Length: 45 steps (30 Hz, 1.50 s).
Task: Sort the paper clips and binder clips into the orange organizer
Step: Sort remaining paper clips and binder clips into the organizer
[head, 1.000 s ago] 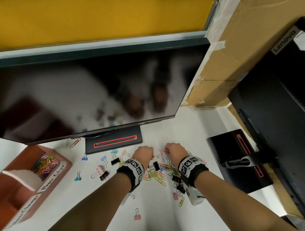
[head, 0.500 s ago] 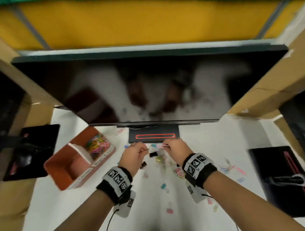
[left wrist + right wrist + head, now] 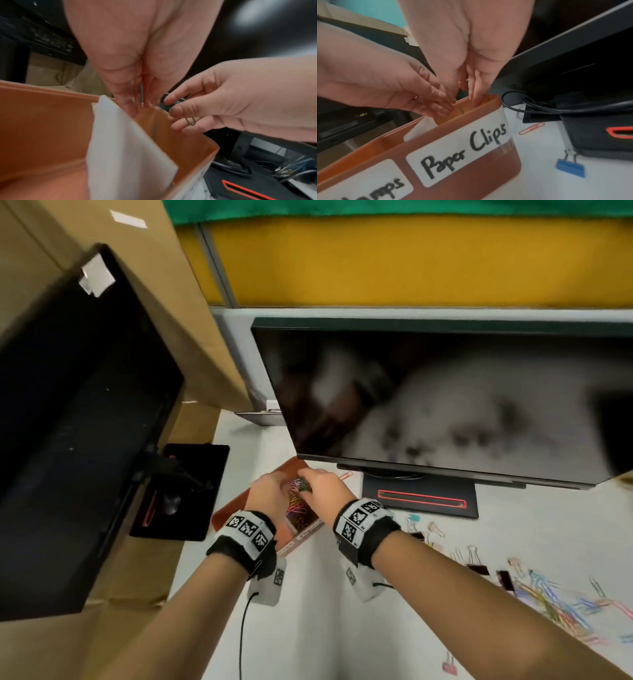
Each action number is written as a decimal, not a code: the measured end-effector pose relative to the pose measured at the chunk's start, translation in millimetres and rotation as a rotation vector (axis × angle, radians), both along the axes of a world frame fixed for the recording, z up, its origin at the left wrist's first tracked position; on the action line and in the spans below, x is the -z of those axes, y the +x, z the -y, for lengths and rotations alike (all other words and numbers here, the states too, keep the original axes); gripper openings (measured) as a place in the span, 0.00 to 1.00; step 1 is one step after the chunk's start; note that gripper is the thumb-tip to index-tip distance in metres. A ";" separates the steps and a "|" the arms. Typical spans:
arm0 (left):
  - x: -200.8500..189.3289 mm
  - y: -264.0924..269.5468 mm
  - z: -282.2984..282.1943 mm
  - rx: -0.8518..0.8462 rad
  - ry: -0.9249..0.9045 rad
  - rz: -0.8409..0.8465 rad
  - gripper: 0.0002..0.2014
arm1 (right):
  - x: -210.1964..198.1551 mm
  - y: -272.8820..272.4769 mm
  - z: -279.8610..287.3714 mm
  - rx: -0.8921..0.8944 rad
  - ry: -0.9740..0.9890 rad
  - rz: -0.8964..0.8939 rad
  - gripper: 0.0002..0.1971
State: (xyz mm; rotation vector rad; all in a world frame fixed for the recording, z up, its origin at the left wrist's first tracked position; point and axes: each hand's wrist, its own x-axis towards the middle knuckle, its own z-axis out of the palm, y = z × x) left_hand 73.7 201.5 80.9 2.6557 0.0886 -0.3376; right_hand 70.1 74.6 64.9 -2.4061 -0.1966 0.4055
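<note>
The orange organizer (image 3: 289, 467) stands left of the monitor stand, with both hands over its "Paper Clips" compartment (image 3: 464, 151). A heap of coloured paper clips (image 3: 296, 510) lies inside. My left hand (image 3: 270, 491) points fingers down at the rim and pinches a thin paper clip (image 3: 141, 90). My right hand (image 3: 318, 487) pinches a teal clip between thumb and forefinger, and a green paper clip (image 3: 191, 121) lies against its middle finger. A white divider (image 3: 123, 135) splits the organizer (image 3: 42, 108). Loose paper clips (image 3: 555, 601) and binder clips (image 3: 476, 566) lie on the table to the right.
A dark monitor (image 3: 445, 405) overhangs the organizer, its black base (image 3: 421, 501) beside it with a cable (image 3: 522, 106). A red paper clip (image 3: 531, 128) and a blue binder clip (image 3: 570, 166) lie near that base. A second monitor (image 3: 78, 422) and cardboard stand at the left.
Both hands have moved left from the clip pile in front of the monitor stand to above the organizer, carrying clips. The head view has swung left with them.
</note>
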 end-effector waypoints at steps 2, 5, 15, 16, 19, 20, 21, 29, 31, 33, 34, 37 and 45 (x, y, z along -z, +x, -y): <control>-2.5 -1.3 4.0 0.034 -0.036 0.080 0.15 | -1.5 -8.1 13.3 0.026 0.086 0.051 0.19; -1.8 -10.4 24.0 0.168 -0.174 0.188 0.12 | -0.2 -30.6 54.0 0.074 0.169 0.135 0.11; 45.3 -26.8 132.5 0.351 -0.064 -0.050 0.22 | 32.1 -128.9 233.2 0.479 -0.084 0.054 0.06; 52.6 -25.1 137.0 0.331 -0.005 -0.099 0.24 | 36.3 -137.9 244.6 0.488 -0.128 -0.003 0.07; 70.8 -15.6 143.4 0.254 0.134 -0.155 0.26 | 45.9 -153.6 262.3 0.447 -0.204 -0.145 0.09; 75.2 -11.6 143.8 0.237 0.177 -0.143 0.28 | 48.2 -154.4 262.9 0.414 -0.216 -0.167 0.10; 78.2 -7.6 143.9 0.230 0.220 -0.142 0.31 | 50.2 -153.8 261.3 0.382 -0.227 -0.180 0.11; 94.8 11.9 140.7 0.259 0.400 -0.287 0.26 | 67.7 -135.2 233.3 0.195 -0.358 -0.213 0.15; 96.5 11.4 138.7 0.307 0.433 -0.254 0.20 | 73.0 -134.4 231.2 0.216 -0.391 -0.226 0.16; 95.0 9.8 138.9 0.335 0.465 -0.256 0.17 | 76.9 -134.4 231.6 0.258 -0.396 -0.224 0.16; 94.7 8.4 138.9 0.340 0.479 -0.255 0.17 | 77.9 -134.6 232.2 0.272 -0.398 -0.225 0.15; 95.2 5.1 139.4 0.357 0.501 -0.241 0.16 | 78.7 -135.2 234.8 0.281 -0.401 -0.244 0.16; 93.5 15.6 138.8 0.330 0.496 -0.272 0.16 | 78.9 -132.0 241.5 0.333 -0.305 -0.319 0.12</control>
